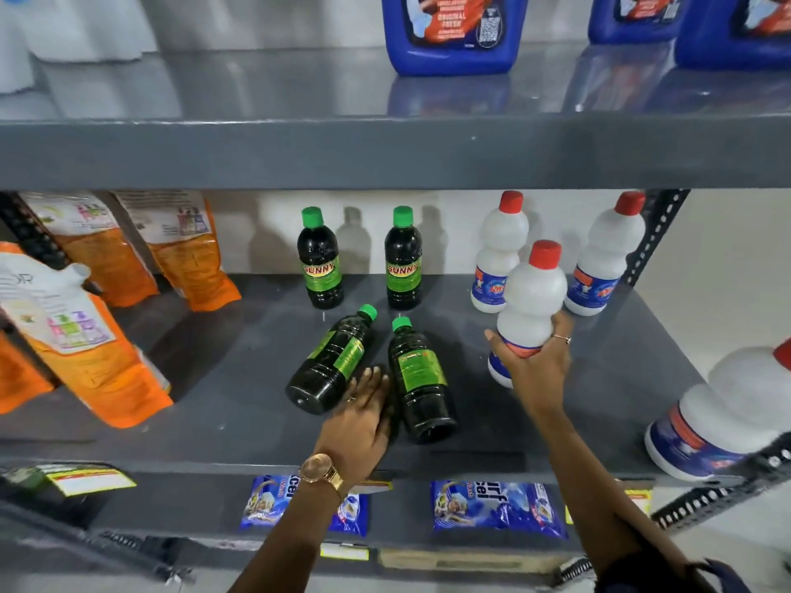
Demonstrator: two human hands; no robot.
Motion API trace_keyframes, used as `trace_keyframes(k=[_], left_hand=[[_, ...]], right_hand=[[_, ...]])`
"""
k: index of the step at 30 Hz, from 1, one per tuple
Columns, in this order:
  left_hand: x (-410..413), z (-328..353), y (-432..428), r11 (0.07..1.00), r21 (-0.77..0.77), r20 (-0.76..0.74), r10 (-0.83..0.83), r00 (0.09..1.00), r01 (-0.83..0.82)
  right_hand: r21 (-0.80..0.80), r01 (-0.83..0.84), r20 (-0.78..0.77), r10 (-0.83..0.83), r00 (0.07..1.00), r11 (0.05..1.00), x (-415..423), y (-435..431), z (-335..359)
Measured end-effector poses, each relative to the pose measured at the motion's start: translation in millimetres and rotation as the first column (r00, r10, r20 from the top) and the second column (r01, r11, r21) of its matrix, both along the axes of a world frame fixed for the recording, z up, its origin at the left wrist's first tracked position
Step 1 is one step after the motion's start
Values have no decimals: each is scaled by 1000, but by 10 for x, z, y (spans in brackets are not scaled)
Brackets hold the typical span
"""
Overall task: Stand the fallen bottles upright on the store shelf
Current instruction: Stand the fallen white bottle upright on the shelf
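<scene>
Two dark bottles with green caps lie on their sides on the grey shelf (214, 404): one (329, 361) slanting left and one (421, 380) to its right. My left hand (361, 421) rests flat between their bases, fingers apart, holding nothing. My right hand (535, 361) grips a white bottle with a red cap (530, 301) around its lower half, nearly upright just above the shelf. Behind stand two upright green-capped bottles (320, 258) (403, 258) and two upright white bottles (498, 254) (608, 254).
Orange pouches (85, 336) lean at the left of the shelf. A large white bottle (723, 413) lies tilted at the right edge beside the perforated upright (655, 237). Blue jugs (453, 32) stand on the shelf above. Blue sachets (492, 507) lie below.
</scene>
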State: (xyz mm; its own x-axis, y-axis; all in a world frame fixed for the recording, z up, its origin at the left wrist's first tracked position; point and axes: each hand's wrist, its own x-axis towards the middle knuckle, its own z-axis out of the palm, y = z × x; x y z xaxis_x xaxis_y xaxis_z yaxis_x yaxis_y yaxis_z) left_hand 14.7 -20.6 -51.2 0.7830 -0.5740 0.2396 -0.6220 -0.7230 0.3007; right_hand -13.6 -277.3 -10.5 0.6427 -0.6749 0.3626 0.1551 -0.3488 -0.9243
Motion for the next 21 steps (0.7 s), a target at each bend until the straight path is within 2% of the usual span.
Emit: trace_keyframes(k=[3, 8, 15, 21], left_hand=[[-124, -40, 157, 992, 122, 59, -39, 997, 31], [-243, -40, 244, 982, 191, 141, -25, 990, -2], [-290, 33, 232, 980, 195, 138, 2, 990, -29], [-312, 65, 223, 984, 174, 150, 10, 989, -36]], right_hand=[[-29, -51, -18, 51, 999, 998, -60, -53, -87], [-50, -186, -128, 179, 976, 981, -212, -171, -254], [-42, -49, -81, 46, 996, 998, -88, 27, -112], [75, -92, -89, 99, 991, 993, -193, 11, -365]])
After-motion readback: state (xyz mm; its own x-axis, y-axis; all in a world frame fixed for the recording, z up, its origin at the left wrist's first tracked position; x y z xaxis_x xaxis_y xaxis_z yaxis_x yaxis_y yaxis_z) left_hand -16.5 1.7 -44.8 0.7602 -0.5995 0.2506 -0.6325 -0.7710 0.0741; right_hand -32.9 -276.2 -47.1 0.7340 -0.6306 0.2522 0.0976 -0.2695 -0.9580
